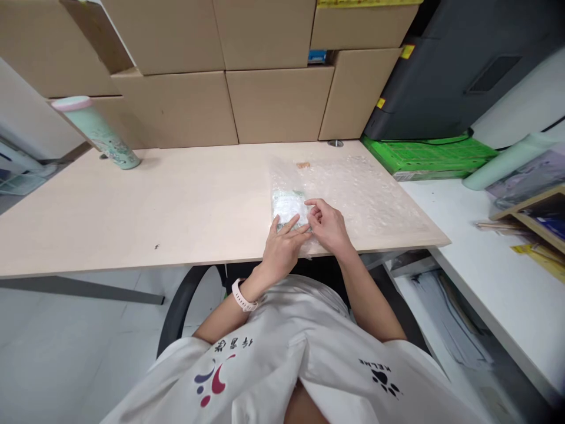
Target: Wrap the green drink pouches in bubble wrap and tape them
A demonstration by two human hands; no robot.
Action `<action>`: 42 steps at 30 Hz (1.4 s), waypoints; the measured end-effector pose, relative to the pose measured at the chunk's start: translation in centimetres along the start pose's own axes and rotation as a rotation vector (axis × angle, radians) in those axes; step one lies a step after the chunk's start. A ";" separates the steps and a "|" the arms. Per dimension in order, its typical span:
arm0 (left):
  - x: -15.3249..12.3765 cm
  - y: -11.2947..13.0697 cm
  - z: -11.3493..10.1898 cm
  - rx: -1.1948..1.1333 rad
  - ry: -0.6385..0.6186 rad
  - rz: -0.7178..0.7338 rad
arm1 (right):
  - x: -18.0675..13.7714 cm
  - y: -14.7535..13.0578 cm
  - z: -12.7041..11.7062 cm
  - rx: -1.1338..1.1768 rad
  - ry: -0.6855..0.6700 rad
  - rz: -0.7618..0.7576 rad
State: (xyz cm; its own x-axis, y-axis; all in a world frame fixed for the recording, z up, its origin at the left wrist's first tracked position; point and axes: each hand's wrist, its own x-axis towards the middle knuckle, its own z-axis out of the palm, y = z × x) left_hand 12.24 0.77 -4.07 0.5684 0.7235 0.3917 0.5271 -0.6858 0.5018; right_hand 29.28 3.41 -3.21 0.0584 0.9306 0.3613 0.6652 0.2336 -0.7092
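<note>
A sheet of bubble wrap [375, 197] lies over the right part of the wooden desk, reaching its front edge. At the sheet's left end, under a clear layer, is a flat white and green rectangular item [288, 206] whose kind I cannot make out. My left hand [285, 244], a pale band on its wrist, rests with spread fingers on the lower part of this item. Beside it, my right hand [327, 227] has curled fingers, thumb and forefinger pinching the wrap at the item's right side. A small orange mark [303, 165] shows on the wrap above.
Cardboard boxes [278, 106] line the back of the desk [132, 218]. A mint tumbler [103, 135] stands at the back left. To the right are a green box [432, 156], a dark grey machine [450, 76] and a white side table [494, 253].
</note>
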 end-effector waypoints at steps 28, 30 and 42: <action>-0.8 1.1 0.6 -0.007 0.258 0.124 | -4.9 -1.5 0.1 0.083 -0.182 -0.186; -0.1 1.1 0.9 0.111 0.258 0.113 | -5.1 -1.4 -0.4 0.007 -0.186 -0.160; 2.2 3.6 2.0 0.434 -0.008 0.011 | -7.9 -0.1 -4.8 -0.625 0.104 -0.108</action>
State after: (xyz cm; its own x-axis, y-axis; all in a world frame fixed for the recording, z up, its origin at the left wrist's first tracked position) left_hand 16.65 -0.26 -2.98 0.5797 0.7164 0.3882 0.7366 -0.6645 0.1262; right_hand 32.33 -5.27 -3.11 0.0180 0.8714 0.4902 0.9779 0.0867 -0.1900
